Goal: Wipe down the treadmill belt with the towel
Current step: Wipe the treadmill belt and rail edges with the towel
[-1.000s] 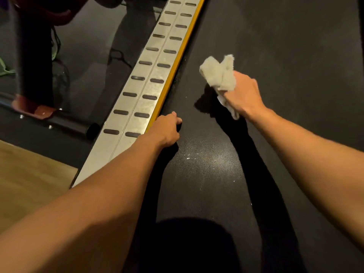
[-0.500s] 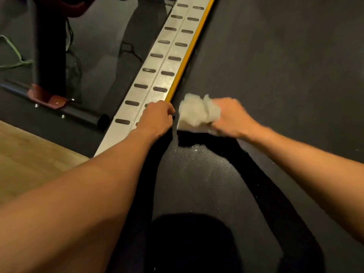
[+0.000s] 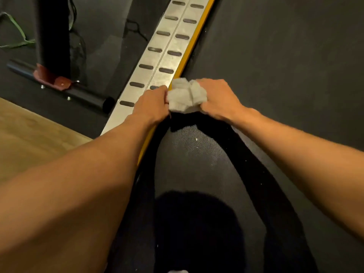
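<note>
Towel (image 3: 187, 99) x1 | right hand (image 3: 218, 99) grips | left hand (image 3: 151, 104) touches | belt (image 3: 275, 75) x1

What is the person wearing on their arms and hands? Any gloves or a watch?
Nothing that shows. The left hand and right hand have no gloves. The left forearm and right forearm are uncovered too: no sleeves, no watch, no bracelet. The upper arms are out of view.
</note>
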Demonstrator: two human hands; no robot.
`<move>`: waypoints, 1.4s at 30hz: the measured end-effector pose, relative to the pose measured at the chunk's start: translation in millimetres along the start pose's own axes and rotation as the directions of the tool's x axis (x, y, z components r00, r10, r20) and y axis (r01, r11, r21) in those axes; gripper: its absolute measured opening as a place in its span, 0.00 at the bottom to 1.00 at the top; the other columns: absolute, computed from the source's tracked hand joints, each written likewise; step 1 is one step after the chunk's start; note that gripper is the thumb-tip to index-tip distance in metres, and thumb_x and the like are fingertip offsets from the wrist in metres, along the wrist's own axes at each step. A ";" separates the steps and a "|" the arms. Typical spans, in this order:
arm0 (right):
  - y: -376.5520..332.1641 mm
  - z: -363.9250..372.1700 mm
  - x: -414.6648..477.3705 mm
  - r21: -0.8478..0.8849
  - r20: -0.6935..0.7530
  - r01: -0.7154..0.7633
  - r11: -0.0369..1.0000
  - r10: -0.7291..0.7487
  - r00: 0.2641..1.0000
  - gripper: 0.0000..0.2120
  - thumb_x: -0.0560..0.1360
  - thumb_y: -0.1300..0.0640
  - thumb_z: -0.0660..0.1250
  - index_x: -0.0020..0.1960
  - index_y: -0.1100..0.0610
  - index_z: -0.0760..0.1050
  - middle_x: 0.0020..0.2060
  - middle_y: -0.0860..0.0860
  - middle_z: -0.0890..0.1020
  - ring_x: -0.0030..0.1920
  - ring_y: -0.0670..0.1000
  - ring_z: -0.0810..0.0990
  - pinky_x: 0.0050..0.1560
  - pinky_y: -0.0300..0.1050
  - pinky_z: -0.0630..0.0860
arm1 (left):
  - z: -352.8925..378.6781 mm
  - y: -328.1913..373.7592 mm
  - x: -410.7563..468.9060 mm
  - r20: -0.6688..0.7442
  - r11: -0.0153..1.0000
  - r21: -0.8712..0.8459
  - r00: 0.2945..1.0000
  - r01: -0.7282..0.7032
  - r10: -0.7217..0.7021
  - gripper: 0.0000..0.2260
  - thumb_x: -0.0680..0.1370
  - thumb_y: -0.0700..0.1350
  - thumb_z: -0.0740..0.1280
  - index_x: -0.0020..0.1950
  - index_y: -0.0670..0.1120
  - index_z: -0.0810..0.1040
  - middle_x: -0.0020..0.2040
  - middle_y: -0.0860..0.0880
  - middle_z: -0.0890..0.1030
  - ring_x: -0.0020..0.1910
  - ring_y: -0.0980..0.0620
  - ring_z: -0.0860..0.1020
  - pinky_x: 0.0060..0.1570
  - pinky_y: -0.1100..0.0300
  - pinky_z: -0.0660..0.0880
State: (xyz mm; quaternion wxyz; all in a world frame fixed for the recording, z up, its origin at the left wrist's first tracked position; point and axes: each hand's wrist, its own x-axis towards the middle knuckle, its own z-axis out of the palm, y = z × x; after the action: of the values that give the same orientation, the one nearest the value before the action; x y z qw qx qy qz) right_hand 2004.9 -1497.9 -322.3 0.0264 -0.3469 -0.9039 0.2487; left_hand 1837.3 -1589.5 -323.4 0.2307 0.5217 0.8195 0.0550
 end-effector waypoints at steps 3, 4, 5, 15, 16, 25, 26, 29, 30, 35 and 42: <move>-8.9 10.5 1.9 0.042 0.023 0.005 0.999 -0.006 1.000 0.10 0.70 0.54 0.59 0.48 0.56 0.73 0.46 0.55 0.80 0.48 0.62 0.78 0.44 0.49 0.72 | 2.0 -1.5 -3.7 -0.034 1.000 -0.031 0.999 -0.001 0.000 0.09 0.78 0.46 0.63 0.56 0.44 0.72 0.50 0.42 0.79 0.48 0.40 0.78 0.50 0.47 0.77; -17.2 17.6 -10.4 0.072 0.060 0.021 0.997 -0.025 0.998 0.09 0.71 0.53 0.60 0.48 0.55 0.73 0.46 0.54 0.81 0.48 0.62 0.79 0.45 0.50 0.73 | 2.4 -1.6 -7.0 -0.035 0.999 -0.049 0.999 0.008 -0.010 0.07 0.78 0.45 0.64 0.54 0.45 0.72 0.48 0.43 0.79 0.47 0.41 0.78 0.49 0.48 0.78; -24.1 24.1 -26.1 0.104 0.100 0.046 0.993 -0.057 0.993 0.06 0.71 0.52 0.61 0.46 0.53 0.72 0.44 0.52 0.80 0.46 0.61 0.78 0.44 0.49 0.72 | 2.8 -1.7 -10.4 -0.040 0.998 -0.062 0.999 0.020 -0.023 0.05 0.77 0.44 0.65 0.52 0.46 0.72 0.47 0.45 0.78 0.46 0.43 0.78 0.49 0.48 0.78; -7.9 10.2 -1.9 0.069 0.025 0.172 0.983 -0.174 0.984 0.05 0.71 0.53 0.60 0.39 0.51 0.64 0.37 0.49 0.72 0.41 0.59 0.76 0.40 0.43 0.60 | 7.9 -21.4 -49.0 0.118 0.995 0.006 0.988 0.102 -0.102 0.08 0.77 0.41 0.67 0.56 0.44 0.73 0.53 0.43 0.78 0.52 0.42 0.76 0.57 0.47 0.74; -9.6 17.4 -0.7 0.020 0.042 0.166 0.986 -0.166 0.985 0.06 0.71 0.56 0.61 0.38 0.51 0.64 0.37 0.50 0.72 0.42 0.60 0.76 0.39 0.44 0.61 | 8.3 -20.4 -49.8 0.120 0.995 -0.007 0.988 0.101 -0.100 0.09 0.77 0.40 0.66 0.57 0.43 0.73 0.53 0.43 0.78 0.53 0.42 0.76 0.57 0.47 0.73; -24.4 22.7 -53.1 0.127 0.197 0.037 0.991 -0.062 0.979 0.08 0.73 0.57 0.63 0.39 0.49 0.67 0.34 0.43 0.72 0.40 0.54 0.75 0.41 0.45 0.68 | 10.3 -8.8 -52.6 0.055 0.990 -0.039 0.990 0.135 -0.133 0.05 0.77 0.39 0.66 0.52 0.43 0.73 0.47 0.43 0.77 0.46 0.43 0.77 0.53 0.47 0.76; -18.7 19.3 -42.8 0.130 0.116 0.006 0.992 -0.021 0.993 0.07 0.73 0.57 0.63 0.39 0.49 0.66 0.35 0.44 0.74 0.41 0.55 0.77 0.42 0.47 0.70 | 12.2 -10.6 -51.2 0.049 0.991 -0.048 0.991 0.128 -0.126 0.06 0.77 0.39 0.65 0.53 0.43 0.73 0.49 0.43 0.78 0.48 0.42 0.77 0.54 0.46 0.76; -11.3 20.8 -20.1 0.034 -0.037 -0.057 0.998 0.058 0.998 0.05 0.71 0.58 0.61 0.39 0.50 0.66 0.38 0.49 0.73 0.43 0.59 0.77 0.40 0.48 0.70 | 16.9 -17.8 -49.5 0.029 0.989 -0.085 0.993 0.120 -0.118 0.05 0.77 0.36 0.65 0.51 0.42 0.73 0.49 0.43 0.78 0.49 0.42 0.77 0.55 0.45 0.75; -15.4 27.4 -19.6 -0.022 -0.050 -0.072 0.997 0.071 0.996 0.04 0.71 0.58 0.60 0.39 0.51 0.66 0.38 0.50 0.73 0.43 0.59 0.77 0.38 0.47 0.67 | 16.5 -19.6 -49.0 0.009 0.990 -0.090 0.995 0.104 -0.104 0.04 0.77 0.37 0.65 0.51 0.42 0.73 0.48 0.43 0.78 0.49 0.42 0.77 0.55 0.46 0.75; -63.1 63.9 -77.4 -0.081 0.015 -0.068 0.994 0.069 0.997 0.05 0.71 0.58 0.61 0.38 0.51 0.67 0.36 0.49 0.77 0.41 0.57 0.76 0.38 0.45 0.62 | 17.0 -25.9 -53.6 -0.014 0.996 -0.089 1.000 -0.019 0.018 0.04 0.77 0.36 0.65 0.51 0.42 0.73 0.44 0.45 0.76 0.43 0.44 0.77 0.51 0.50 0.76; -55.0 38.1 -86.2 0.210 -0.135 -0.353 0.912 0.385 0.913 0.14 0.70 0.61 0.64 0.31 0.52 0.63 0.27 0.47 0.73 0.33 0.55 0.73 0.33 0.42 0.61 | 21.8 -44.1 -98.2 -0.030 0.992 -0.071 0.994 -0.108 0.106 0.13 0.76 0.35 0.66 0.60 0.42 0.70 0.59 0.41 0.71 0.51 0.42 0.75 0.55 0.49 0.75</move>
State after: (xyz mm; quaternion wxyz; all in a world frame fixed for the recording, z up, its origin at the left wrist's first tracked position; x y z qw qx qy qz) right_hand 2028.0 -1604.5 -319.1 0.0888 -0.5285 -0.7895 0.2992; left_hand 1844.5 -1699.1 -325.9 0.2353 0.5555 0.7908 0.1037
